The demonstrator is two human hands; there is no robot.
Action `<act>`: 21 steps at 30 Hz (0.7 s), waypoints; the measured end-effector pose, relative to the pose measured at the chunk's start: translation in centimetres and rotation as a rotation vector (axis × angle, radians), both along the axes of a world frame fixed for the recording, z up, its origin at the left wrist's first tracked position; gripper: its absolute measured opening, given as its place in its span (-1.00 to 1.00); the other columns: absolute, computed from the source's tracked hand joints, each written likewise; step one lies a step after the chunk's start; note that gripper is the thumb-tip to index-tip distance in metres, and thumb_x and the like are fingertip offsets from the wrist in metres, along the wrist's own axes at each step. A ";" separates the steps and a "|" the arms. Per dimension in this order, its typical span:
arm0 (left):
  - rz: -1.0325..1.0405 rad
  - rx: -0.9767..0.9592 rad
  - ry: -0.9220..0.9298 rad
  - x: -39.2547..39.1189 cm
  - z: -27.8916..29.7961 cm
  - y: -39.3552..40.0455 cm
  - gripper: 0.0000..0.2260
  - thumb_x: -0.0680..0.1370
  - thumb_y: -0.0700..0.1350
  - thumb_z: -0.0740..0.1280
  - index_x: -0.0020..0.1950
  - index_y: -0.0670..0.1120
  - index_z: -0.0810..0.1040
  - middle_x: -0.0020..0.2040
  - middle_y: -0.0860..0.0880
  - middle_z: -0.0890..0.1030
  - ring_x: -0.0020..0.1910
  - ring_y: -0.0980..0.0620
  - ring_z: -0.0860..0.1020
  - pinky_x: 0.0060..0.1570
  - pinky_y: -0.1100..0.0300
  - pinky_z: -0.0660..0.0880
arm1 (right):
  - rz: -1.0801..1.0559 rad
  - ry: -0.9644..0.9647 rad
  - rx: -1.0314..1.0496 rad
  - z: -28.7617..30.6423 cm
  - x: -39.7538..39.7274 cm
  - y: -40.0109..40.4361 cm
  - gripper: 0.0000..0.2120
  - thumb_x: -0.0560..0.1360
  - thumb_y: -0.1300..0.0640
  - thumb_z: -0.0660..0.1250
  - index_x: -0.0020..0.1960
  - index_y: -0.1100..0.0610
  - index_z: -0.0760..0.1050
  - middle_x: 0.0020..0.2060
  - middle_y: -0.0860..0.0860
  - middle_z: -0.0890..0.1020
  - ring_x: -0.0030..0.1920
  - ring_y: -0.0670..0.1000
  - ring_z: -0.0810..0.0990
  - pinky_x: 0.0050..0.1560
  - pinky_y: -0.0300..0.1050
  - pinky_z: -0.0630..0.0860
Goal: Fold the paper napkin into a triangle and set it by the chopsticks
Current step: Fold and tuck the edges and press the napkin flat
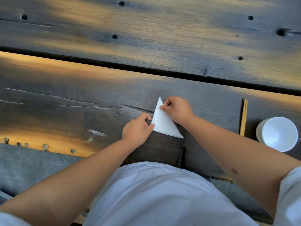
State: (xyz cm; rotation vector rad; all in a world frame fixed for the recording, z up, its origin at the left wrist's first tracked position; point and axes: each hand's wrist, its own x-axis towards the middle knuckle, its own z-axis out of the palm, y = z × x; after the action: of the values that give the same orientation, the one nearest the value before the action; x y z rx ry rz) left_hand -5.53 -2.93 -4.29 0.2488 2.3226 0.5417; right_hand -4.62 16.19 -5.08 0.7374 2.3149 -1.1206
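**Napkin folded, crease still to be pressed**

Napkin first: the white paper napkin (162, 123) already lies as a flat triangle on the dark, weathered wooden plank table (81, 98), straight in front of you, its long point aimed away from your body. Your left hand (138, 129) has its fingers curled, thumb and fingertips pinching or pressing the near left edge of the paper. Your right hand (177, 110) is loosely closed too, thumb and forefinger nipping the upper right edge near the tip. Whether either hand has lifted the paper off the wood, I cannot tell.

You look to be sharpening the fold, so hold one corner steady with the left hand and run the right fingertips along the folded edge in one firm pass. Keep the layers lined up at the tip; thin paper will likely creep or tear if you drag it.

The pale wooden chopsticks (243, 116) lie together well off to your right, pointing away from you. Carry the triangle across by its folded edge and lay it just beside them, on their left.

The white round cup (278, 134) stands just right of the chopsticks, and it appears empty. Keep the napkin clear of it.
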 end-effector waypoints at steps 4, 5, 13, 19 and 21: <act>0.005 -0.005 -0.003 -0.1 -0.1 -0.1 -0.87 0.51 0.12 0.30 0.01 0.20 0.39 -0.32 0.13 0.57 -0.25 0.12 0.54 -0.22 0.14 0.46 | -0.010 -0.019 0.034 -0.1 -0.1 -0.1 -0.77 0.46 -0.05 0.40 -0.30 0.00 0.46 -0.39 -0.09 0.55 -0.35 -0.06 0.50 -0.34 -0.06 0.45; 0.005 -0.007 -0.005 -0.1 -0.1 -0.1 -0.87 0.51 0.12 0.30 0.00 0.21 0.38 -0.32 0.14 0.57 -0.25 0.12 0.54 -0.22 0.14 0.46 | -0.009 -0.024 0.042 -0.2 -0.1 -0.1 -0.77 0.46 -0.06 0.40 -0.30 0.00 0.46 -0.38 -0.09 0.56 -0.34 -0.06 0.51 -0.33 -0.05 0.46; -0.008 -0.008 0.003 0.0 -0.2 -0.2 -0.87 0.51 0.11 0.31 0.01 0.18 0.40 -0.33 0.13 0.57 -0.27 0.12 0.54 -0.20 0.12 0.50 | 0.028 -0.056 0.076 -0.1 -0.1 -0.4 -0.78 0.46 -0.08 0.39 -0.26 0.01 0.48 -0.34 -0.06 0.59 -0.27 0.01 0.56 -0.32 -0.04 0.47; -0.024 -0.011 0.019 0.2 -0.3 -0.2 -0.87 0.50 0.10 0.30 -0.02 0.20 0.37 -0.35 0.13 0.57 -0.29 0.13 0.54 -0.19 0.11 0.51 | 0.016 -0.076 0.101 0.0 -0.2 -0.7 -0.76 0.46 -0.11 0.39 -0.27 0.00 0.46 -0.34 -0.07 0.59 -0.29 -0.01 0.56 -0.38 -0.13 0.36; -0.028 -0.017 0.020 0.1 -0.3 -0.2 -0.87 0.50 0.10 0.30 -0.02 0.20 0.37 -0.35 0.14 0.57 -0.29 0.14 0.53 -0.19 0.12 0.51 | 0.009 -0.080 0.112 0.1 -0.2 -0.7 -0.76 0.45 -0.12 0.39 -0.26 0.00 0.46 -0.35 -0.07 0.59 -0.29 -0.02 0.55 -0.39 -0.15 0.33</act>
State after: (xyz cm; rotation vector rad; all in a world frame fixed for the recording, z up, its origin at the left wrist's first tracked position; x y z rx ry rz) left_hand -5.45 -3.15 -4.60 0.2794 2.3389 0.5083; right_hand -4.84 15.46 -5.01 0.7967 2.3255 -0.9463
